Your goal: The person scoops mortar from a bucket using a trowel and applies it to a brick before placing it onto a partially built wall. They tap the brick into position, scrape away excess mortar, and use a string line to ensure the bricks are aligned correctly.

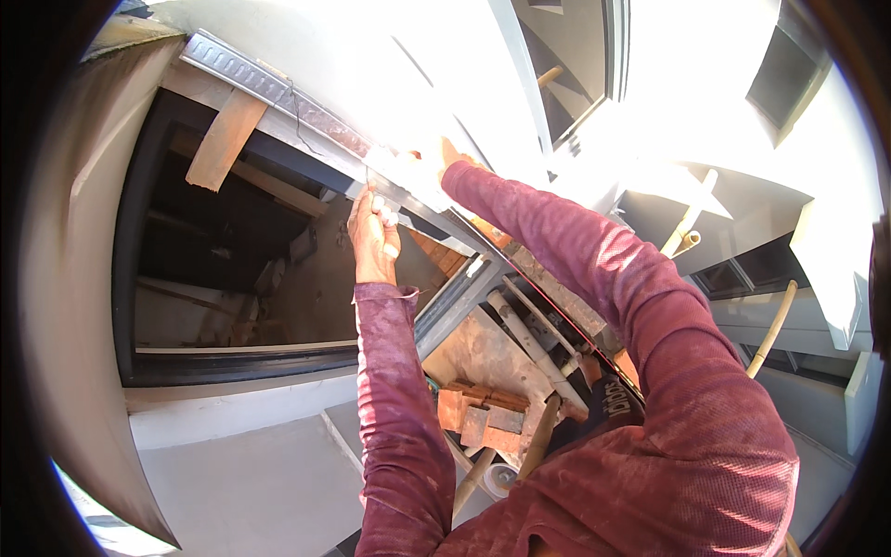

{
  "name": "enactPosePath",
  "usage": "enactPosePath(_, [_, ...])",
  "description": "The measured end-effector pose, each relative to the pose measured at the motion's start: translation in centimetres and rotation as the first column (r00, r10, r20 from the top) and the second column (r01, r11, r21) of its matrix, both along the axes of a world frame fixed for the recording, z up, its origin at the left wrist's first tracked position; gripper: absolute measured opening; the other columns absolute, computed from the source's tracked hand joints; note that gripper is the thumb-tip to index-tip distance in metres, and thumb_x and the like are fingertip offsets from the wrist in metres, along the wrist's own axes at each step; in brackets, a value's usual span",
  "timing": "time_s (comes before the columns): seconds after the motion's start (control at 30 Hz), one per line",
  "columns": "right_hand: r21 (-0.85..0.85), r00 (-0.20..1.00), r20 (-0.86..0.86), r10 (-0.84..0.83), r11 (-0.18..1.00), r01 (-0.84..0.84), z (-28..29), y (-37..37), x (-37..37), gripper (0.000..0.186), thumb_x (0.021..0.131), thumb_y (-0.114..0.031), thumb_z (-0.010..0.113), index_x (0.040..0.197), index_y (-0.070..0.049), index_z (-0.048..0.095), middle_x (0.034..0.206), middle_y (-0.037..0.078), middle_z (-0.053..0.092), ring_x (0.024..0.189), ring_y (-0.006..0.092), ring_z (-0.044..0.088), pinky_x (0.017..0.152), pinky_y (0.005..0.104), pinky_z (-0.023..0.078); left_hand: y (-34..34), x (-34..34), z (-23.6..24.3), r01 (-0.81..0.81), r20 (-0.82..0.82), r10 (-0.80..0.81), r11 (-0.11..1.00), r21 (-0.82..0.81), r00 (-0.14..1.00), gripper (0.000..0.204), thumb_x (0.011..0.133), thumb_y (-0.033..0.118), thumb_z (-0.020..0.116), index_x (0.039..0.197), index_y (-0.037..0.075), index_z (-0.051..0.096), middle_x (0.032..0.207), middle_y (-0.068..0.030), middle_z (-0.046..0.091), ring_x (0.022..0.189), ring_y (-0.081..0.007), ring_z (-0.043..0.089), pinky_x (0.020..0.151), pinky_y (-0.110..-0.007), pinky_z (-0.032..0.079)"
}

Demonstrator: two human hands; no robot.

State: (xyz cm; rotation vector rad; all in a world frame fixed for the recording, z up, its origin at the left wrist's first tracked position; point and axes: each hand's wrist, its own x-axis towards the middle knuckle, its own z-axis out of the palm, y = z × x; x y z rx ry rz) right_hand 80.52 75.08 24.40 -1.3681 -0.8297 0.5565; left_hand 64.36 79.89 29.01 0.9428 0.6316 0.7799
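Observation:
My left hand (pixel 374 239) is raised in the middle of the view, fingers curled closed at the lower edge of a long metal strip (pixel 243 72). Whatever it pinches is too small to make out; a thin line shows just above its fingertips. Across the strip, my right hand (pixel 450 158) reaches to the wall side, washed out by glare, so its fingers do not show clearly. The strip has a slotted, perforated end at the far left and runs along the top of a dark window frame (pixel 241 364). A thin dark wire (pixel 297 116) hangs over it.
A wooden board (pixel 227 139) hangs over the window opening. Below my arms lie orange bricks (pixel 483 415) on a plank platform, among bamboo poles (pixel 540 436). A taut red line (pixel 557 302) runs under my right arm. More bamboo (pixel 775 330) stands at the right.

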Motion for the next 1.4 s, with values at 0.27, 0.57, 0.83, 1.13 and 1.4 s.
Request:
enactPosePath(0.27, [-0.038,0.942,-0.309,0.134,0.987,-0.153,2.4,-3.6,-0.9,0.021,0.078,-0.024,0.072,0.089,-0.007,0.071,0.083,0.009,0.068,0.071,0.0232,0.064,0.062,0.0353,0.050,-1.4,-0.1,-0.4,-0.047,-0.082,0.042,0.998,-0.048,0.996,0.008,0.095,0.010,0.054,0.088,0.005,0.054,0.069,0.0004,0.049,0.054,-0.0088,0.046,0.047,-0.022,0.040])
enactPosePath(0.57, [0.035,0.789,-0.510,0.343,0.925,-0.380,0.1,-1.2,-0.6,0.021,0.083,-0.014,0.071,0.102,-0.006,0.067,0.089,0.006,0.068,0.078,0.0157,0.064,0.063,0.0300,0.053,-4.3,1.0,0.6,0.143,0.052,-0.136,0.976,-0.165,0.989,0.012,0.089,0.003,0.054,0.101,0.003,0.056,0.094,-0.0076,0.064,0.077,-0.0201,0.064,0.083,-0.035,0.055])
enactPosePath(0.83, [0.108,0.752,-0.500,0.429,0.893,-0.437,0.2,-2.0,-1.9,0.019,0.084,-0.013,0.070,0.100,-0.004,0.067,0.088,0.008,0.067,0.075,0.0163,0.064,0.061,0.0306,0.052,-2.8,-0.6,-1.4,0.147,-0.082,-0.148,0.989,-0.017,0.986,0.022,0.091,0.010,0.058,0.112,0.003,0.058,0.102,-0.0070,0.066,0.085,-0.0127,0.066,0.073,-0.030,0.056])
enactPosePath(1.13, [0.447,0.480,-0.619,0.621,0.782,-0.435,-1.8,1.0,-1.1,0.018,0.085,-0.012,0.069,0.099,-0.001,0.067,0.082,0.009,0.066,0.070,0.0146,0.061,0.054,0.0308,0.048,0.2,-1.0,1.8,0.188,-0.362,-0.177,0.982,-0.006,0.915,0.028,0.096,0.028,0.059,0.115,0.007,0.060,0.109,-0.0047,0.063,0.103,-0.0171,0.059,0.088,-0.036,0.050])
enactPosePath(1.4, [0.303,0.669,0.743,0.005,0.889,-0.344,-1.0,-4.5,-0.8,0.017,0.085,-0.014,0.069,0.101,-0.008,0.065,0.086,0.002,0.063,0.077,0.0134,0.059,0.065,0.0298,0.050,1.0,3.8,-2.1,0.628,0.436,-0.501,0.746,-0.220,0.748,0.025,0.096,0.029,0.058,0.110,0.009,0.058,0.091,-0.0073,0.065,0.078,-0.0228,0.065,0.066,-0.039,0.055])
